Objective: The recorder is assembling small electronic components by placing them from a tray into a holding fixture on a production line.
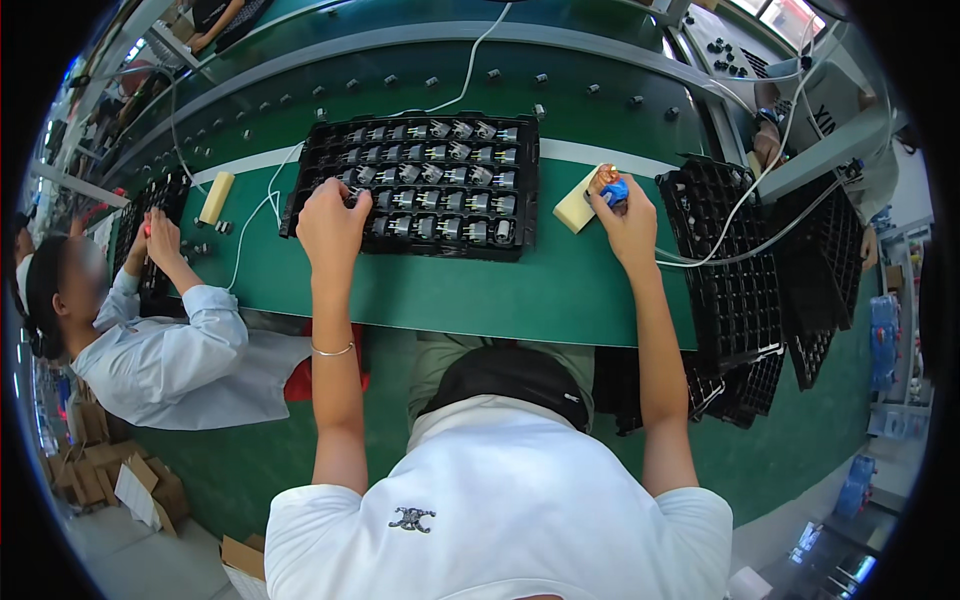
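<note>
In front of me lies a black compartment tray point(523, 246), filled with rows of small dark parts with pale metal pins point(427, 199). At its left side is my left hand point(332, 222), thumb and fingers closed around one of these small parts point(357, 192), which they partly hide. To the right of the tray, my right hand point(629, 222) pinches a small blue and copper-coloured piece point(613, 190); its exact kind I cannot make out. Just left of that hand, a pale yellow block point(574, 208) rests on the green bench point(460, 290).
Stacked black trays point(735, 290) stand at the right edge. White cables point(477, 50) cross the bench. Small parts line a green strip beyond the metal rail. At left, another person point(170, 340) works beside a second yellow block point(216, 198). A further person stands at far right.
</note>
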Motion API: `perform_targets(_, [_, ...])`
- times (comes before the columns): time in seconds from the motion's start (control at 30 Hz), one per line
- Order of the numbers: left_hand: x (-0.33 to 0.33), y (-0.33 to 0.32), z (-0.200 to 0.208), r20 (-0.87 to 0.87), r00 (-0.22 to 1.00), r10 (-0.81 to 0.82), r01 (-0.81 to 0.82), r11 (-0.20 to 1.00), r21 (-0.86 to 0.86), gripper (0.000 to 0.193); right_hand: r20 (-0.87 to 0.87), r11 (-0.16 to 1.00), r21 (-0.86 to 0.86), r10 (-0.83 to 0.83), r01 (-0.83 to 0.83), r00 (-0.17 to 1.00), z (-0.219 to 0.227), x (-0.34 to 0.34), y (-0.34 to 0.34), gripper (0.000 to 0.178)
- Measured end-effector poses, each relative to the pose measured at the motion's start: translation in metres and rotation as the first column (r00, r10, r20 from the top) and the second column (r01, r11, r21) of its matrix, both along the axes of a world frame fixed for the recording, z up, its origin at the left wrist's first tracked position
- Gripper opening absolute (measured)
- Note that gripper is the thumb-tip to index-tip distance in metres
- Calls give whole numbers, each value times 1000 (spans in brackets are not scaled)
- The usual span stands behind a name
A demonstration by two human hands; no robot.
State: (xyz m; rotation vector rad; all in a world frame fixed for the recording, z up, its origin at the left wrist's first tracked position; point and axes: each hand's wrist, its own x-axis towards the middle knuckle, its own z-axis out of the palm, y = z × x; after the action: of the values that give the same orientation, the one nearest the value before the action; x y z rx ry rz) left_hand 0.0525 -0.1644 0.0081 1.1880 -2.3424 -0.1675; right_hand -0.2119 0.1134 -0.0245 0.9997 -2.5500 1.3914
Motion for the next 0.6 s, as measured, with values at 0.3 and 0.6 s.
perform_targets(0.3, [-4, 3, -14, -383, 903, -195, 217, 976, 13, 21, -10, 1000, -24, -8, 8, 1000, -5, -1, 2, 29])
perform_targets(0.6, [-2, 32, -11, -780, 616, -110, 602, 705, 376, 16, -115, 999, -46, 10, -15, 993, -17, -17, -3, 29])
